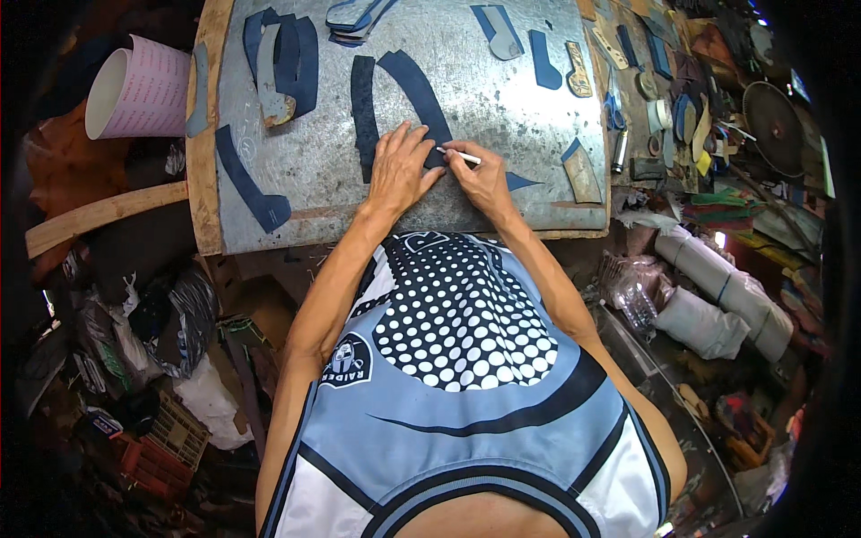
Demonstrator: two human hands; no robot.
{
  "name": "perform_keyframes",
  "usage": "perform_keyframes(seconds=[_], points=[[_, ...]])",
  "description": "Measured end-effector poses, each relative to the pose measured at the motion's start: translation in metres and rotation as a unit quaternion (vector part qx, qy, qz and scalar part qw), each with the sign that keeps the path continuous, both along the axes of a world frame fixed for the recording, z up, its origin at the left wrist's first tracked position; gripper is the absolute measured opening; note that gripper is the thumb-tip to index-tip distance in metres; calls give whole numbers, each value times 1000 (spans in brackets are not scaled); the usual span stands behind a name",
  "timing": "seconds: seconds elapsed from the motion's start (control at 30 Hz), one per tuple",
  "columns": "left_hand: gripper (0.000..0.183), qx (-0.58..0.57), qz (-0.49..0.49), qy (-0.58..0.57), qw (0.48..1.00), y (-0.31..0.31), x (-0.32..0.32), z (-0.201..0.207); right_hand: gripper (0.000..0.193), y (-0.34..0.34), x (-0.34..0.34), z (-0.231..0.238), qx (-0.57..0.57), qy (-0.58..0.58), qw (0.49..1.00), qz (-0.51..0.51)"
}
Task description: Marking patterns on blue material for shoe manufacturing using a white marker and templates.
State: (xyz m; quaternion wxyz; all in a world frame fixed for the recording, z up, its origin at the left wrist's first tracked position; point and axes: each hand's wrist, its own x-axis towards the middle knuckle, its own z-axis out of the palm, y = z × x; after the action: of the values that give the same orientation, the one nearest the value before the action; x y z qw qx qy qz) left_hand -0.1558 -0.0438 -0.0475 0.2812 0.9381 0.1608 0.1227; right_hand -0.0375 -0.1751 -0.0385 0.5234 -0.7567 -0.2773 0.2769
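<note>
My left hand (399,170) lies with its fingers stretched over the lower part of a curved dark blue piece (414,87) of sheet material, possibly leather. In my right hand (485,186) is a slim white pen (468,158), pinched near its tip. That tip points at the piece, close to my left fingertips; whether it touches cannot be made out. A straighter black strip (362,103) runs beside the piece on the left, its lower end next to my left hand. To the right of my right hand lies a small pointed blue scrap (522,182).
The worktable (314,166) has a worn metal top and wooden edges. Several cut blue pieces (300,67) and templates (579,72) lie around its far part. A white roll (117,94) stands at the left. Tools, including blue-handled scissors (614,109), crowd the right side.
</note>
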Motion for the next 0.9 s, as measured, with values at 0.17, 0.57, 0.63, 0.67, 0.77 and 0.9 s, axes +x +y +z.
perform_keyframes(seconds=[0.17,0.57,0.63,0.67,0.77,0.9], points=[[44,8,-3,-15,1000,0,0,0,18,-6,3,4,-30,-14,998,56],[44,12,-2,-14,1000,3,4,3,19,-6,6,2,24,57,998,22],[39,5,1,-20,1000,3,3,3,19,-10,7,11,26,102,994,-19],[35,-2,4,-27,1000,4,3,4,19,-12,8,15,29,146,987,-60],[25,2,21,-55,998,5,9,5,19,-21,4,8,39,129,989,-61],[21,-24,43,-52,997,15,13,-2,17,-7,-3,11,8,36,999,-14]])
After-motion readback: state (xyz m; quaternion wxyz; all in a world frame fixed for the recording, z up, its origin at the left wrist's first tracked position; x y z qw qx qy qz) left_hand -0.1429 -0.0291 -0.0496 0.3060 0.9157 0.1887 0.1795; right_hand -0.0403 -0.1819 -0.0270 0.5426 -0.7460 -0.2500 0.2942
